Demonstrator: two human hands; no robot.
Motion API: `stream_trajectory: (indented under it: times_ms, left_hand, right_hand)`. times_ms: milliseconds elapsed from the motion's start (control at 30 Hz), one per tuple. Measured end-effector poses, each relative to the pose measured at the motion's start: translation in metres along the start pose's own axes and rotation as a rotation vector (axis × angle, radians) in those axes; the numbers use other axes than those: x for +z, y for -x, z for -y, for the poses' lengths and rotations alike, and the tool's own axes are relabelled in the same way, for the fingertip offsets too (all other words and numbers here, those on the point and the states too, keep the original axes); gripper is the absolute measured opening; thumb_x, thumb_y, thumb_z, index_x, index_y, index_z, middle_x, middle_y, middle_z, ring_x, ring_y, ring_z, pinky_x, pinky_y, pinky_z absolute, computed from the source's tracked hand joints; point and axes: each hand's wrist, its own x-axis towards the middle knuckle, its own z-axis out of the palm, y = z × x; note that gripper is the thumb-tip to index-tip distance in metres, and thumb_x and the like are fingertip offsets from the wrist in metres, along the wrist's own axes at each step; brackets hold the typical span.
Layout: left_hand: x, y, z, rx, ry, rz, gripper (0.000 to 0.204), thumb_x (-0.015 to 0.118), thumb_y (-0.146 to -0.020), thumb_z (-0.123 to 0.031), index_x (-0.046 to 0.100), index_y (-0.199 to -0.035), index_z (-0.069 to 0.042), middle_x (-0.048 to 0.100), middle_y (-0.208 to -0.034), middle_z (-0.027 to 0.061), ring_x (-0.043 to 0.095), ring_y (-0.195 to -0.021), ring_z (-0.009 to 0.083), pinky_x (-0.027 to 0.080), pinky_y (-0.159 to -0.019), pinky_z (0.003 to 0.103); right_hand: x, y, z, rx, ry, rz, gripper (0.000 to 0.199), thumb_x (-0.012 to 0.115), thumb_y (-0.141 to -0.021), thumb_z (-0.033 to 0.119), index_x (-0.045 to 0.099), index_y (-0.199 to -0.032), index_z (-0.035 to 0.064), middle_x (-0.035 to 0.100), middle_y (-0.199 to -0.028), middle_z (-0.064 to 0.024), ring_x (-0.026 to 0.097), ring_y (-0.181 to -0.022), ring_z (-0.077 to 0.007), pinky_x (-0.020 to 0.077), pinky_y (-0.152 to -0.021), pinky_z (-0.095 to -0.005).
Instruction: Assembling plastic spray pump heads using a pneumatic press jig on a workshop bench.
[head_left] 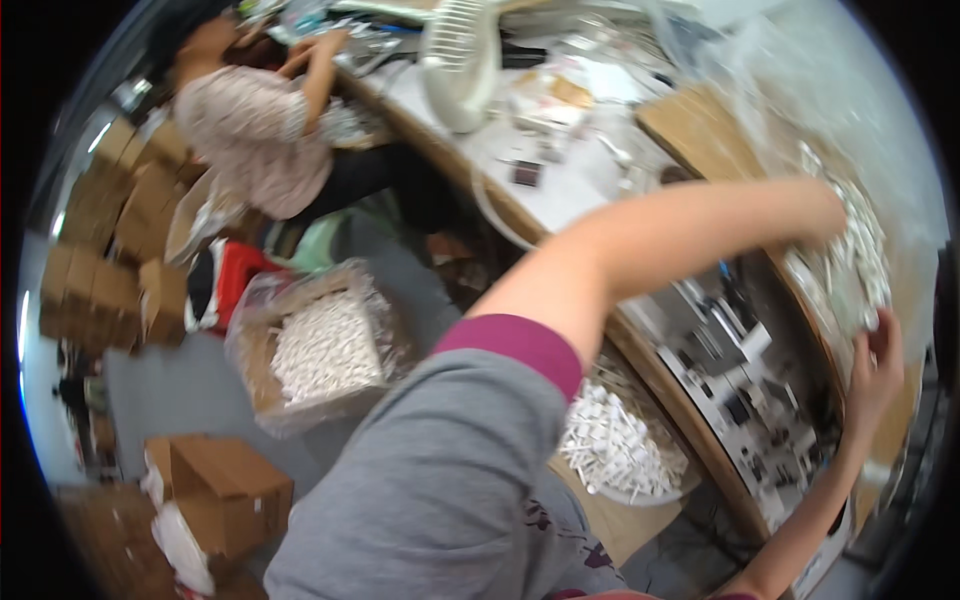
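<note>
My left arm stretches across the bench to the right, and my left hand (822, 213) is in among slim white plastic parts (862, 240). Those parts lie in a clear plastic bag (835, 95) that lines an open cardboard box. The fingers of that hand are hidden and blurred. At the bag's near edge, my right hand (878, 355) has its fingers curled against the plastic, seemingly pinching it. Below my left arm, a white bowl (640, 497) heaped with small white plastic pieces (615, 440) stands by my lap.
A bench-top machine or fixture (735, 390) with metal blocks sits between wooden edges. On the floor at left is a plastic-lined carton (262, 375) full of white parts, near an open brown carton (225, 500). A co-worker (250, 130) sits at the bench's far left, beside stacked boxes (90, 290).
</note>
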Motion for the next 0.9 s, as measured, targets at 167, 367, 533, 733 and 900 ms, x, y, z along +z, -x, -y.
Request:
stream_trajectory:
  times_ms: [167, 367, 533, 733, 900]
  left_hand:
    - [0.01, 0.014, -0.026, 0.025, -0.112, -0.089, 0.019, 0.064, -0.077, -0.015, 0.077, -0.09, -0.01, 0.074, -0.092, 0.0142, 0.072, -0.09, 0.0313, 0.057, -0.074, 0.045]
    - [0.025, -0.001, -0.021, 0.042, -0.164, -0.154, 0.017, 0.062, -0.078, -0.015, 0.076, -0.086, -0.009, 0.073, -0.091, 0.011, 0.072, -0.082, 0.03, 0.057, -0.066, 0.044]
    - [0.026, -0.007, -0.03, 0.074, -0.137, -0.154, 0.017, 0.064, -0.077, -0.016, 0.076, -0.087, -0.008, 0.072, -0.09, 0.0124, 0.072, -0.082, 0.0302, 0.057, -0.066, 0.043]
    - [0.024, 0.001, -0.036, 0.067, -0.108, -0.197, 0.017, 0.062, -0.081, -0.015, 0.075, -0.088, -0.007, 0.072, -0.091, 0.0133, 0.072, -0.086, 0.0292, 0.058, -0.068, 0.043]
    - [0.003, 0.017, -0.042, 0.112, -0.141, -0.133, 0.02, 0.059, -0.086, -0.014, 0.074, -0.097, -0.007, 0.072, -0.106, 0.0134, 0.071, -0.096, 0.0299, 0.058, -0.075, 0.045]
  right_hand:
    - [0.003, 0.041, 0.03, -0.134, 0.167, -0.151, 0.031, 0.054, -0.093, -0.006, 0.061, -0.122, 0.0009, 0.064, -0.11, -0.0104, 0.06, -0.1, -0.0195, 0.0475, -0.089, -0.0296]
    - [0.003, 0.086, 0.036, -0.007, 0.068, -0.22, 0.028, 0.055, -0.095, -0.004, 0.061, -0.122, 0.0003, 0.065, -0.11, -0.0097, 0.062, -0.096, -0.0192, 0.0484, -0.089, -0.0297]
    - [0.005, 0.104, 0.055, -0.04, -0.081, -0.224, 0.03, 0.056, -0.094, -0.005, 0.057, -0.125, -0.004, 0.064, -0.11, -0.0131, 0.064, -0.093, -0.0194, 0.0487, -0.09, -0.0299]
    - [0.008, 0.126, 0.093, -0.017, -0.216, -0.123, 0.04, 0.055, -0.093, -0.003, 0.051, -0.134, -0.0055, 0.055, -0.131, -0.0188, 0.058, -0.113, -0.0259, 0.0386, -0.104, -0.0366]
    - [0.014, 0.145, 0.102, -0.005, -0.113, -0.065, 0.036, 0.061, -0.088, -0.003, 0.059, -0.124, -0.0031, 0.057, -0.133, -0.0185, 0.058, -0.117, -0.03, 0.0411, -0.104, -0.0385]
